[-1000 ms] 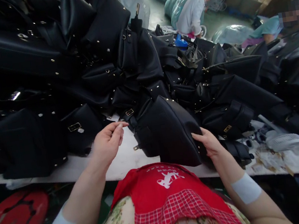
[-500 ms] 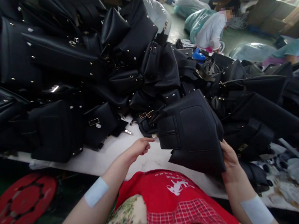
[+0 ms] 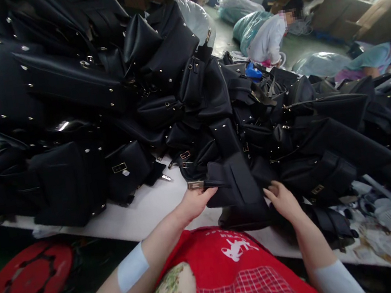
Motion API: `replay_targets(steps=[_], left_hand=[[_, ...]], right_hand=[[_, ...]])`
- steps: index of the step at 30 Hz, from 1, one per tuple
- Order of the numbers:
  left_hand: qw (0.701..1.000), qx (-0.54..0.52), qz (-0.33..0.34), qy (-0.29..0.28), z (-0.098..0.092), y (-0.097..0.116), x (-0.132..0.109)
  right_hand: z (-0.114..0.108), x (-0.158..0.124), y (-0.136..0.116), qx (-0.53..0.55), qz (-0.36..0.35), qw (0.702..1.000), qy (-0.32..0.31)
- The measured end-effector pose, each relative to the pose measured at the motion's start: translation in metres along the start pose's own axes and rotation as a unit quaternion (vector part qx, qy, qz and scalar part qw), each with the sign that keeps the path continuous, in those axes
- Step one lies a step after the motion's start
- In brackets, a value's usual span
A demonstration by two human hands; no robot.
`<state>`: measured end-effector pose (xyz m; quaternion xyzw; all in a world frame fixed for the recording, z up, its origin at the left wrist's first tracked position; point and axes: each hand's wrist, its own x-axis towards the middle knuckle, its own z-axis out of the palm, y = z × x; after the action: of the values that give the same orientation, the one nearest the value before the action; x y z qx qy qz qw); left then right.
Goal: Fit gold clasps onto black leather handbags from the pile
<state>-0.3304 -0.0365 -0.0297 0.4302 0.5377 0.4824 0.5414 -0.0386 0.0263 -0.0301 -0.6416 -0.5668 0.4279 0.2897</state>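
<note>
Many black bags [image 3: 71, 79] heaped on a bench [image 3: 136, 219], left hand [image 3: 194, 204] grasping the metal-tipped strap [image 3: 196, 184] of a near bag [image 3: 243, 181], right hand [image 3: 282, 198] curled at its side, grip unclear.

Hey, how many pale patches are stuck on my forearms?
2: one pale patch on your left forearm, another patch on your right forearm. Any on the undersides would be hidden.

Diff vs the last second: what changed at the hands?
Left hand, free beside the bag earlier, now holds a metal-tipped strap. The black bag has turned; its broad panel shows less. Right hand stays at the bag's right side; its grip is unclear. Unchanged: buckled bag at left.
</note>
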Motion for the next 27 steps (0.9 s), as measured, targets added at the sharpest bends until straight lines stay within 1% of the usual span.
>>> replay_targets(steps=[1,2,3,4,5,6,7,8,10,11,13,15,16,18,19,20,22,24,25,27], left_hand=[[1.000,0.011,-0.008,-0.025,0.007,-0.001,-0.002],[0.998,0.010,-0.022,-0.050,0.014,-0.003,-0.005],[0.997,0.003,-0.038,-0.072,0.020,-0.005,-0.007],[0.995,-0.006,-0.048,-0.088,0.025,-0.007,-0.009],[0.994,-0.012,-0.050,-0.100,0.029,-0.009,-0.011],[0.993,-0.012,-0.045,-0.109,0.031,-0.010,-0.012],[0.992,-0.002,-0.037,-0.120,0.033,-0.011,-0.014],[0.991,0.012,-0.030,-0.130,0.033,-0.011,-0.016],[0.987,0.026,-0.034,-0.157,0.032,-0.010,-0.022],[0.984,0.017,-0.047,-0.170,0.030,-0.009,-0.027],[0.975,-0.022,-0.101,-0.196,0.025,-0.005,-0.039],[0.960,-0.046,-0.156,-0.229,0.016,-0.001,-0.050],[0.954,-0.037,-0.165,-0.247,0.010,0.002,-0.054],[0.954,0.022,-0.136,-0.266,-0.005,0.008,-0.059],[0.958,0.066,-0.109,-0.256,-0.012,0.010,-0.060],[0.962,0.114,-0.082,-0.234,-0.019,0.013,-0.059],[0.964,0.198,-0.040,-0.173,-0.029,0.016,-0.057],[0.961,0.243,-0.006,-0.134,-0.033,0.017,-0.054],[0.960,0.249,0.011,-0.127,-0.032,0.018,-0.052],[0.960,0.245,0.039,-0.133,-0.029,0.019,-0.049]], right_hand=[[0.006,-0.004,-0.015,-0.063,-0.076,0.994,0.041],[0.014,-0.008,-0.031,-0.114,-0.156,0.980,0.049],[0.022,-0.013,-0.048,-0.142,-0.231,0.962,0.006],[0.031,-0.018,-0.064,-0.158,-0.296,0.940,-0.067],[0.039,-0.021,-0.078,-0.177,-0.348,0.910,-0.142],[0.048,-0.024,-0.090,-0.195,-0.384,0.881,-0.197],[0.055,-0.026,-0.099,-0.212,-0.406,0.857,-0.234],[0.061,-0.027,-0.104,-0.229,-0.418,0.842,-0.253],[0.069,-0.028,-0.108,-0.251,-0.415,0.832,-0.269],[0.071,-0.028,-0.107,-0.258,-0.406,0.830,-0.281],[0.072,-0.029,-0.103,-0.264,-0.385,0.829,-0.309],[0.071,-0.032,-0.098,-0.258,-0.360,0.836,-0.323],[0.070,-0.033,-0.096,-0.253,-0.344,0.845,-0.322],[0.067,-0.036,-0.091,-0.243,-0.306,0.867,-0.311],[0.065,-0.037,-0.089,-0.237,-0.289,0.875,-0.308],[0.064,-0.038,-0.088,-0.233,-0.277,0.880,-0.307],[0.061,-0.039,-0.087,-0.225,-0.268,0.881,-0.318],[0.059,-0.038,-0.087,-0.213,-0.273,0.876,-0.337],[0.059,-0.037,-0.087,-0.207,-0.276,0.873,-0.344],[0.059,-0.036,-0.088,-0.195,-0.284,0.869,-0.354]])
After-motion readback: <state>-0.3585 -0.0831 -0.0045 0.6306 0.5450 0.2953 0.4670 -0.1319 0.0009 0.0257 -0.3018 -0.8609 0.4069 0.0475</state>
